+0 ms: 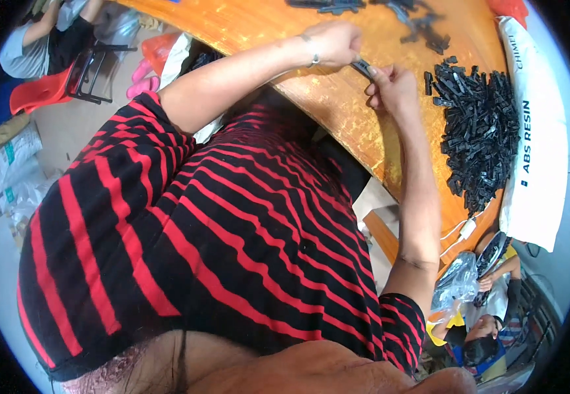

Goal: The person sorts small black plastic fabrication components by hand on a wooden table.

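Observation:
Above the wooden table (357, 125) my two hands meet over a small, narrow black plastic piece (362, 67). My left hand (337, 43) is closed, its fingertips at the upper left end of the piece. Thumb and fingers of my right hand (393, 90) pinch the other end. The exact kind of the piece is too small to make out. To the right of my right hand lies a large heap of small black plastic pieces (474, 131). More black pieces (419, 27) lie at the far side of the table, some joined in branching frames.
A white printed sack (538, 144) borders the heap on the right. A white cable connector (467, 228) lies at the table's right edge. Another person (485, 322) handles a clear plastic bag at lower right. A second person sits near a red chair (42, 93) at upper left.

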Available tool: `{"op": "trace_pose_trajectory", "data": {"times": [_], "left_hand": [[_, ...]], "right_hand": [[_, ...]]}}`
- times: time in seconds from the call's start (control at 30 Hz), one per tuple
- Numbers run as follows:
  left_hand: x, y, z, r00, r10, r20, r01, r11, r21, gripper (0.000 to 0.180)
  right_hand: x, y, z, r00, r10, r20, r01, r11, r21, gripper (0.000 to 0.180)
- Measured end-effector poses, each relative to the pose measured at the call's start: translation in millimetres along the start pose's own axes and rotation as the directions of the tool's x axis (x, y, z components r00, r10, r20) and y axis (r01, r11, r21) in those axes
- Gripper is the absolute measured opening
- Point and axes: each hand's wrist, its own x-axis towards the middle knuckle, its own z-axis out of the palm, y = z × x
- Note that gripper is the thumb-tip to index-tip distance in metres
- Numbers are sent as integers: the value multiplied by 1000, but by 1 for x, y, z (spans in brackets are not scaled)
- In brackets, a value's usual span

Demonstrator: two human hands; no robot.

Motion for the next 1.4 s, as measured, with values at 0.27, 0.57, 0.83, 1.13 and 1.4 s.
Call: {"op": "trace_pose_trajectory", "data": {"times": [0.27,0.57,0.83,1.13,1.4], "left_hand": [[-36,-21,-7,966,209,151,-146,926,-347,28],[-152,-99,-149,958,20,286,-17,1000,-12,20],[-67,-60,-92,886,257,-386,-106,923,371,26],[13,-37,-40,868,323,-378,-74,836,543,21],[-9,-14,-32,892,203,-403,-103,961,257,18]], "right_hand": [[-39,9,18,897,-399,-191,372,913,-165,21],[-6,45,-63,724,-583,-369,134,644,-753,18],[14,54,-55,720,-651,-241,222,544,-809,16],[-20,2,41,713,-701,-18,532,557,-638,10],[-11,-15,39,715,-658,-237,503,719,-479,38]]}}
